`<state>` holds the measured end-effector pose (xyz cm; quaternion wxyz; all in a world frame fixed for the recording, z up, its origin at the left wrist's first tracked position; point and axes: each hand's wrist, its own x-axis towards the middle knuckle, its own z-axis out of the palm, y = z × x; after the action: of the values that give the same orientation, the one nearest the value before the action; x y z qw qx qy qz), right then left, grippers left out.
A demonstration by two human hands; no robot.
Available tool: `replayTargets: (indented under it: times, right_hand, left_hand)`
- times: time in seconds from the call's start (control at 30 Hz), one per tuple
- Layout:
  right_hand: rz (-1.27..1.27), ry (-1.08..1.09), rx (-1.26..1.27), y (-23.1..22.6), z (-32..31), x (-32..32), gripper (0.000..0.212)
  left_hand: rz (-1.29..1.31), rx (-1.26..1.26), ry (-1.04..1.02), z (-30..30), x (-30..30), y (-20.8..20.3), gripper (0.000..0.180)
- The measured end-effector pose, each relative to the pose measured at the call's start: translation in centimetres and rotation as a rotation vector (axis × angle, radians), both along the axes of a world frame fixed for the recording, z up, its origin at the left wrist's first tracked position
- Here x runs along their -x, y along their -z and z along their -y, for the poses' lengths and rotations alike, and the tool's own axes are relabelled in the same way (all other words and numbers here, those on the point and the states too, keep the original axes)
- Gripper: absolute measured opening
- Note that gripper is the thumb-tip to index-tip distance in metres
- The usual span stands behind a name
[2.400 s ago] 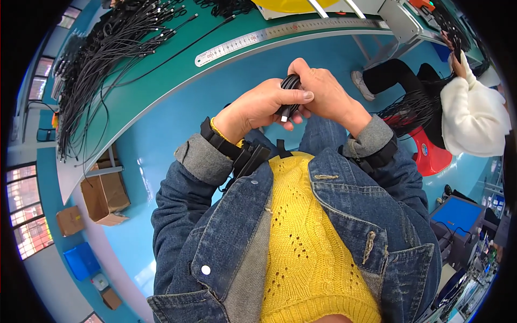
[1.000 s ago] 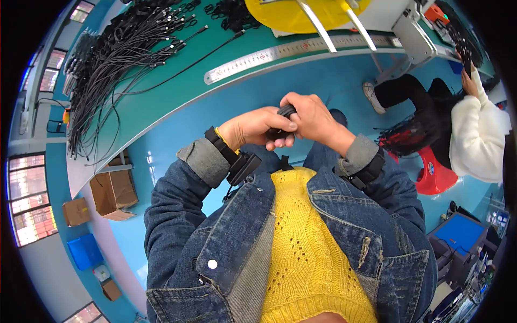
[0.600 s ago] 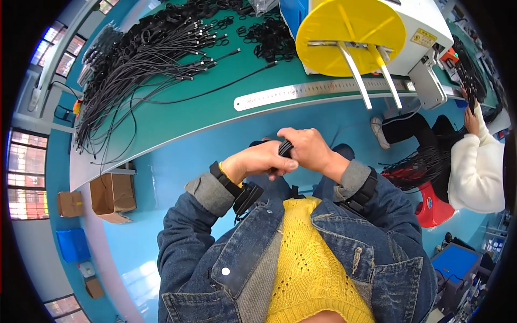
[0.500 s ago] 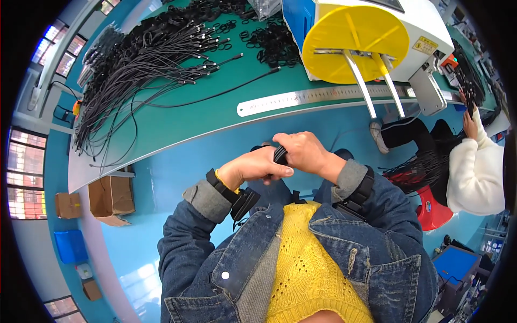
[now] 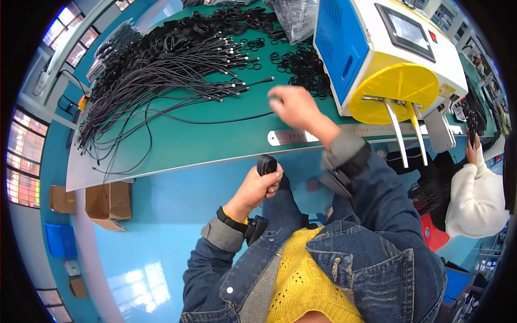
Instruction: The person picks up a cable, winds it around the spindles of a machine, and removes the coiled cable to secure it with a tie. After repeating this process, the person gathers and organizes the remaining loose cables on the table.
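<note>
One coil in hand, a heap of cables loose

The left hand (image 5: 254,189) has its fingers curled firmly round a black coiled cable (image 5: 266,164), its loops standing up past the fist, just off the near edge of the tabletop (image 5: 215,137). The right hand (image 5: 296,107) hangs over the tabletop, fingers bent inward (a dark bit shows at their tips, too blurred to call gripped or not). Winding looks done for this one coil; no tie shows around it, though the fist hides much. To the left, many straight black cables (image 5: 177,81) lie unwound. Small black rings (image 5: 304,67) lie farther off; right of them stands a winding machine (image 5: 379,54), with a steel ruler (image 5: 288,138) nearer.
</note>
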<state>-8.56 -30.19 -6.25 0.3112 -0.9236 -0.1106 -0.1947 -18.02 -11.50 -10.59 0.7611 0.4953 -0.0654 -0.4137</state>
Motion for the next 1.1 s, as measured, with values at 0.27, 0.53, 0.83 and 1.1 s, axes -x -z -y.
replayTargets:
  times: [0.27, 0.53, 0.83, 1.1]
  right_hand:
    - [-0.08, 0.349, 0.221, 1.5, -1.7, -13.8, 0.02]
    - [-0.141, 0.354, 0.184, 3.4, -1.0, -15.1, 0.017]
    - [-0.816, -0.316, -1.03, -2.2, -0.9, 3.8, 0.011]
    - [-0.749, -0.373, -0.855, -0.7, 2.2, 12.3, 0.011]
  left_hand:
    - [0.019, 0.046, -0.181, -2.9, 1.3, 0.3, 0.009]
    - [-0.025, 0.064, -0.204, -4.0, -1.0, -0.3, 0.007]
    - [0.022, 0.249, -0.399, -0.5, -3.2, -1.9, 0.012]
    - [0.041, 0.195, -0.3, 3.8, 1.4, -2.0, 0.014]
